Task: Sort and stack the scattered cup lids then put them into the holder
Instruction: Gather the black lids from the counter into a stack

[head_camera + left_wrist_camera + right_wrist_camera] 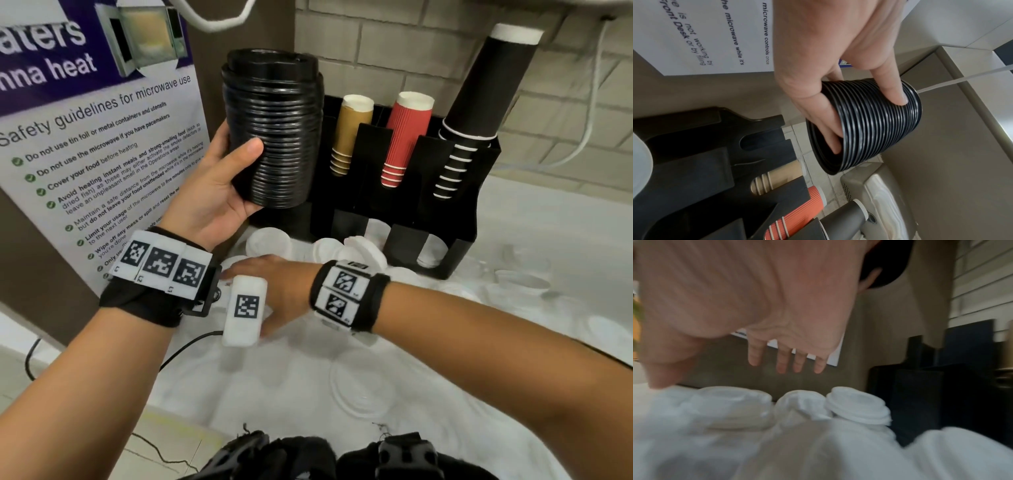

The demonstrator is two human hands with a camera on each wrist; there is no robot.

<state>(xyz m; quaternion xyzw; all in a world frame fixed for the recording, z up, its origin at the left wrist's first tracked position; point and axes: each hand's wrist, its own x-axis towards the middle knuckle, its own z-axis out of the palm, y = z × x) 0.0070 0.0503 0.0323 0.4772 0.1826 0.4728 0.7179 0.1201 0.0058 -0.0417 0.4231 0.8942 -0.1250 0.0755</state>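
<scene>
Left hand point(209, 192) grip clamped round tall stack of ribbed black plastic lids point(274, 130), axis upright, held up left of black holder point(479, 226); right hand point(270, 291) fingers spread, empty — white lids point(858, 405) just beyond fingertips, on bench.

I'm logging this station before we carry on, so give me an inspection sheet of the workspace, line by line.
Surface: white counter, overexposed.
Job's things: stack of black lids held up beside the black holder; loose white lids scattered before it; some white lids in its lower slots.
Clutter: clear lids on the near counter, faint.
Grippers: left hand grips the black stack; right hand open, fingers spread above the white lids.
Cables: black cable at left; white cable on the wall.
Surroundings: microwave safety poster; brown, red and black cups in the holder.
</scene>
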